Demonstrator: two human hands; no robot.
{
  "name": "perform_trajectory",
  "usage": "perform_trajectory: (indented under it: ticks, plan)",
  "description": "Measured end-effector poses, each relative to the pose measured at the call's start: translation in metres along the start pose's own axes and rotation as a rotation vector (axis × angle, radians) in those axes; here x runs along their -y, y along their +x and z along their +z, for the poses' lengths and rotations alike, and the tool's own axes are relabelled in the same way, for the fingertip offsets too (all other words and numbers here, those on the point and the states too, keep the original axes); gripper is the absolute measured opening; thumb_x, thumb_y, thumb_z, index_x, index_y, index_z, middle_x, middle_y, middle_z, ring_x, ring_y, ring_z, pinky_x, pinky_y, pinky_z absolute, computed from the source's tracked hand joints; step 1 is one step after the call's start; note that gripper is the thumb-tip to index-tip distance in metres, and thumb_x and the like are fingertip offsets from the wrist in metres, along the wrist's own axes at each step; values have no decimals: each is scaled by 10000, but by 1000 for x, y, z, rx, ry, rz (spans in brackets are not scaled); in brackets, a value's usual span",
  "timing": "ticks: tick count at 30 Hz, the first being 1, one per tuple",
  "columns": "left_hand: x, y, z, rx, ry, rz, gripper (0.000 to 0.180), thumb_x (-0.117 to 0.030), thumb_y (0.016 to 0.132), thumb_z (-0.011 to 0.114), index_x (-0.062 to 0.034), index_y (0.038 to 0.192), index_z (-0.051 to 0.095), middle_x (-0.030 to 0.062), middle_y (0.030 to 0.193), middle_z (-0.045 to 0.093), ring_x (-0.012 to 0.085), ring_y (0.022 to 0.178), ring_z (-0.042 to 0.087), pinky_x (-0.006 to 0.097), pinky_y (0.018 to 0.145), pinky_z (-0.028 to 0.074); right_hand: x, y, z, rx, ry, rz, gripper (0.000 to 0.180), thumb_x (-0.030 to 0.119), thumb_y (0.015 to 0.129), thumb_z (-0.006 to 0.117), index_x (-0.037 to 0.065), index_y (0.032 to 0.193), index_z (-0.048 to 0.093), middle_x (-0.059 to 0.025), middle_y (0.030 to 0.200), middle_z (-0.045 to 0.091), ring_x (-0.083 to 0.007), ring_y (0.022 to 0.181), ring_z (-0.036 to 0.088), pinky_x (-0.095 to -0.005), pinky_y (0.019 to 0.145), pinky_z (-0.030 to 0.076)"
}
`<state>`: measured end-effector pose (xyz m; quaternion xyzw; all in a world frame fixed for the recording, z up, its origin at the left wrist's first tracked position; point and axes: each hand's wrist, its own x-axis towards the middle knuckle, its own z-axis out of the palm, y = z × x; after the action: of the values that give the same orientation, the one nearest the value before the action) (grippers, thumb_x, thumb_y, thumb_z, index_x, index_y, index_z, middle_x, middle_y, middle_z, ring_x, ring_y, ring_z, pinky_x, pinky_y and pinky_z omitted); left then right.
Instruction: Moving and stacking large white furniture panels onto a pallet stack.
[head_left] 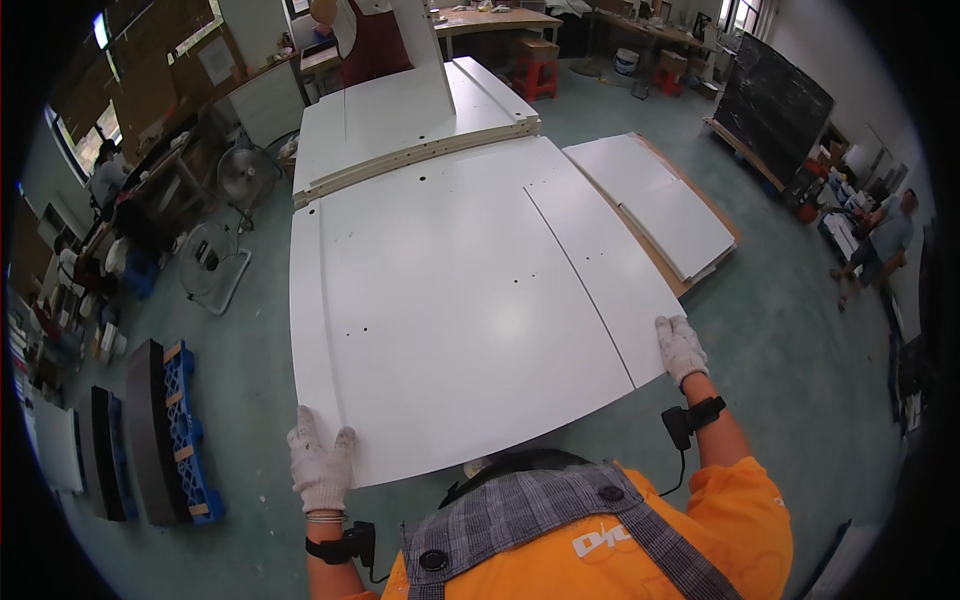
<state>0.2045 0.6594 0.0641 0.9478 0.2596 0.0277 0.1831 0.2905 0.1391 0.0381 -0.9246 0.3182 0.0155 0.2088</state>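
Observation:
A large white board (pixel 440 300) lies flat in front of me, with small dark holes and a long dark groove toward its right side. My left hand (pixel 322 462), in a white glove, grips its near left corner, thumb on top and the other fingers at the edge, partly hidden. At the near right corner my right hand (pixel 682 348), gloved too, is closed on the edge. The board's far end meets a stack of white panels (pixel 400 155) with drilled holes along the side.
Beyond the stack stands a person in a dark red apron (pixel 375 50), by an upright white panel (pixel 425 60). More white panels (pixel 650 200) lie on the right. Fans (pixel 212 262) and blue pallets (pixel 180 430) stand left. Another person (pixel 880 240) is far right.

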Motion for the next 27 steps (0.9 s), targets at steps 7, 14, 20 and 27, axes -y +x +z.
perform_trajectory:
  ticks: [7, 14, 20, 27]
  plan:
    - [38, 8, -8, 175, -171, -131, 634, -360, 895, 587, -71, 1419, 378, 187, 1241, 588, 334, 1129, 572, 406, 949, 445, -13, -12, -2, 100, 143, -70, 490, 471, 939, 465, 73, 1212, 554, -150, 1216, 608, -317, 1154, 553, -388, 964, 426]
    - [50, 0, -7, 206, -305, -26, 594, -317, 921, 561, -34, 1412, 379, 154, 1192, 616, 262, 1051, 609, 338, 936, 443, -63, -9, 19, 210, 520, -286, 475, 313, 946, 526, 53, 1341, 484, -119, 1272, 590, -214, 1156, 558, -315, 981, 415]
    - [72, -16, 0, 201, -863, -98, 587, -335, 944, 522, 28, 1386, 391, 129, 1159, 599, 179, 848, 633, 329, 681, 556, -47, -34, -8, 345, 676, -411, 519, 240, 952, 508, 52, 1423, 398, -83, 1312, 557, -171, 1065, 581, -294, 897, 473]
    - [117, -14, 29, 47, -1116, -248, 555, -337, 948, 500, -53, 1412, 388, 83, 1070, 625, 132, 772, 624, 287, 586, 552, -104, -1, 23, 453, 782, -251, 537, 115, 911, 522, 92, 1431, 390, -85, 1156, 600, -101, 813, 582, -274, 594, 508]
